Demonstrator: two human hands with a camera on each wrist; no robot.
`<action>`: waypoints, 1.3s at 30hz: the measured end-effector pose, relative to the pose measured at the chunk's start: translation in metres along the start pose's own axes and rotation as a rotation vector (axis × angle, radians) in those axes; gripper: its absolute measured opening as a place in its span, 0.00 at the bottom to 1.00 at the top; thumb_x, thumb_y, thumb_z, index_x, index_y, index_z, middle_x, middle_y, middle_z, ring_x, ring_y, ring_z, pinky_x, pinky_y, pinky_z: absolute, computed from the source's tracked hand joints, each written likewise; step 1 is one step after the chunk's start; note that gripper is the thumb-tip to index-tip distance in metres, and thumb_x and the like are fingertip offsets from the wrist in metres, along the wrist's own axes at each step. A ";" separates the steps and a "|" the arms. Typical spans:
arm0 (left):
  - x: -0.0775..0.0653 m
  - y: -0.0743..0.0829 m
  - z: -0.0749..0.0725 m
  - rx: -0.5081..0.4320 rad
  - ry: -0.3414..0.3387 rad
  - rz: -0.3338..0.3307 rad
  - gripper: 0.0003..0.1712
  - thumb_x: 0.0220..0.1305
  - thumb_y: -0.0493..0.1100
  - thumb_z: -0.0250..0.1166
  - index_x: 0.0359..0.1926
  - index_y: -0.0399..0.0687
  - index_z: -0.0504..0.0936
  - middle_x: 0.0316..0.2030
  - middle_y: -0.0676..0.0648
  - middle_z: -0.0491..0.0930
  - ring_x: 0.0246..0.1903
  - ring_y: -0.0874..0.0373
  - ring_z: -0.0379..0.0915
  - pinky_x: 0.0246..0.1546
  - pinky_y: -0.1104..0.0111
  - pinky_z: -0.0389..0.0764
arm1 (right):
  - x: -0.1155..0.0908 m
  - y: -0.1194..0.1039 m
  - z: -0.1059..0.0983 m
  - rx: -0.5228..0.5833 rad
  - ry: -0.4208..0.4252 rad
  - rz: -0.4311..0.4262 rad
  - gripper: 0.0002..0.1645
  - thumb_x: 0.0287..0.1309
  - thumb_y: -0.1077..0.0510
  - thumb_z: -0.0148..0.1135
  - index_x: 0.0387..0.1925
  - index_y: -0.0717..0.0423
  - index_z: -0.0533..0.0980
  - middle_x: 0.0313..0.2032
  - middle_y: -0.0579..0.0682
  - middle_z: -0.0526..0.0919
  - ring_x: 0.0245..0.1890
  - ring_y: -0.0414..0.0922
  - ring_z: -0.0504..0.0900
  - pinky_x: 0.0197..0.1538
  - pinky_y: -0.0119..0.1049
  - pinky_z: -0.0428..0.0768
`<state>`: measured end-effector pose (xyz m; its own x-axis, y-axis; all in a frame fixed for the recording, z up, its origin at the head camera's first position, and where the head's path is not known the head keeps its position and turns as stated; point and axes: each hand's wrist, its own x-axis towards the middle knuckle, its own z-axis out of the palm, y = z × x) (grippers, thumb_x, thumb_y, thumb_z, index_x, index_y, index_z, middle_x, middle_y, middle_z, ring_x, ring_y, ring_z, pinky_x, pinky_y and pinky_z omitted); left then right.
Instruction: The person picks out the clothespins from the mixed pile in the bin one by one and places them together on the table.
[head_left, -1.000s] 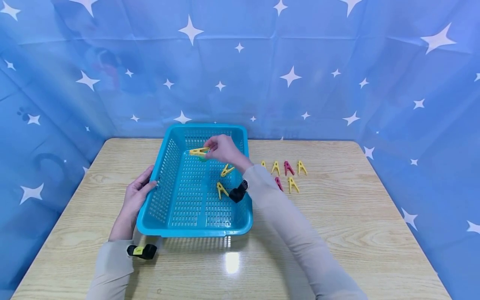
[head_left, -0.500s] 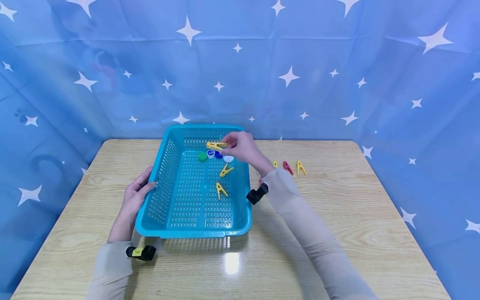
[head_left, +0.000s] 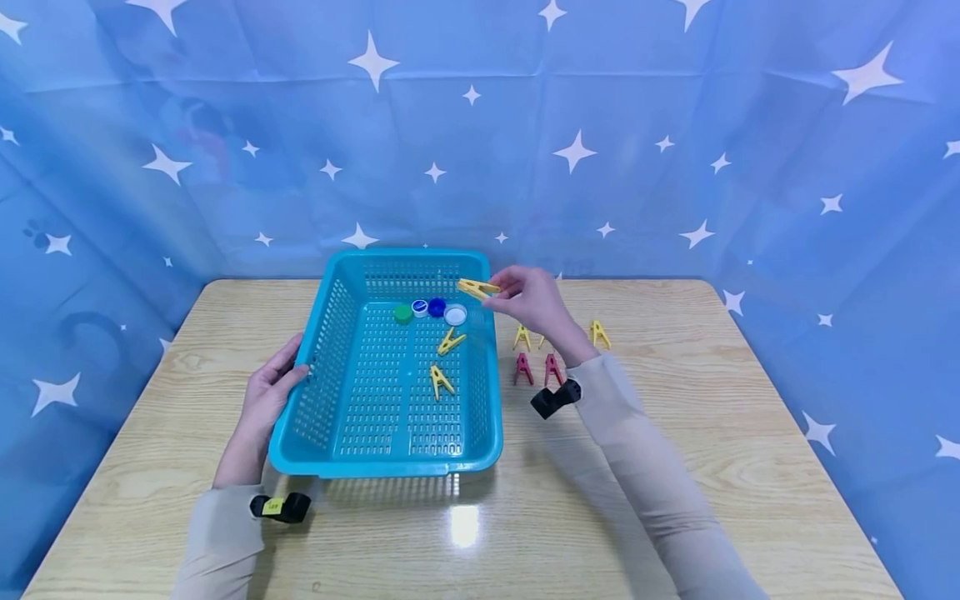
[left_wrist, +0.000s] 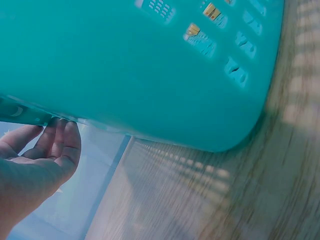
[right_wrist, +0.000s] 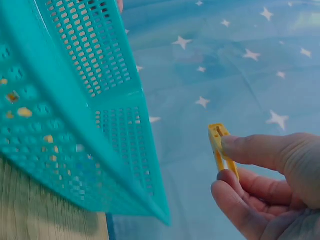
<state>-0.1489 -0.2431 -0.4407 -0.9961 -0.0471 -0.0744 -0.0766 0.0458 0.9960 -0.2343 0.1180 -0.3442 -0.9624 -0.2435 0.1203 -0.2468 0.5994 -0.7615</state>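
Observation:
A blue plastic basket stands on the table. At its left side my left hand grips the rim; in the left wrist view the fingers bend up against the edge. My right hand pinches a yellow clothespin between thumb and fingers, over the basket's far right rim. The right wrist view shows that clothespin in the air, apart from the basket wall. Inside the basket lie two more yellow clothespins, one nearer the middle and one lower.
Along the basket's back floor sit a green cap, a blue-and-white cap, a dark blue cap and a white cap. Right of the basket, red clothespins and yellow clothespins lie on the table, some partly behind my right arm.
My right hand has moved right with the yellow clothespin, from above the basket's middle to its right rim, uncovering the caps. My left hand keeps its place on the rim.

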 end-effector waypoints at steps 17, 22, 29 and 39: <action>-0.001 0.000 0.000 -0.023 -0.004 0.010 0.33 0.69 0.45 0.54 0.71 0.47 0.54 0.71 0.45 0.51 0.68 0.48 0.50 0.50 0.79 0.70 | -0.028 0.038 -0.039 -0.011 0.105 0.096 0.18 0.55 0.56 0.67 0.46 0.60 0.77 0.37 0.56 0.81 0.38 0.49 0.78 0.36 0.39 0.77; -0.001 0.000 0.000 -0.018 -0.001 -0.009 0.33 0.70 0.45 0.54 0.71 0.49 0.54 0.71 0.46 0.50 0.69 0.49 0.48 0.55 0.73 0.67 | -0.037 0.054 -0.051 -0.027 0.142 0.155 0.20 0.54 0.56 0.67 0.47 0.61 0.77 0.38 0.58 0.81 0.38 0.49 0.78 0.32 0.33 0.76; 0.000 0.000 0.000 -0.020 -0.004 -0.016 0.33 0.70 0.45 0.53 0.72 0.50 0.53 0.72 0.47 0.50 0.69 0.48 0.47 0.59 0.68 0.64 | -0.052 0.081 -0.067 -0.046 0.207 0.203 0.19 0.54 0.56 0.67 0.46 0.62 0.77 0.36 0.57 0.81 0.35 0.47 0.77 0.29 0.30 0.75; 0.000 -0.001 0.000 -0.059 -0.008 0.002 0.33 0.69 0.43 0.55 0.71 0.49 0.54 0.72 0.47 0.51 0.69 0.49 0.48 0.51 0.78 0.70 | -0.078 0.114 -0.073 -0.073 0.223 0.259 0.20 0.56 0.56 0.65 0.44 0.68 0.76 0.34 0.58 0.79 0.30 0.43 0.74 0.27 0.28 0.73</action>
<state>-0.1483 -0.2432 -0.4420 -0.9966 -0.0387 -0.0722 -0.0718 -0.0126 0.9973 -0.1955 0.2612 -0.3935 -0.9933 0.0917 0.0709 0.0096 0.6747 -0.7380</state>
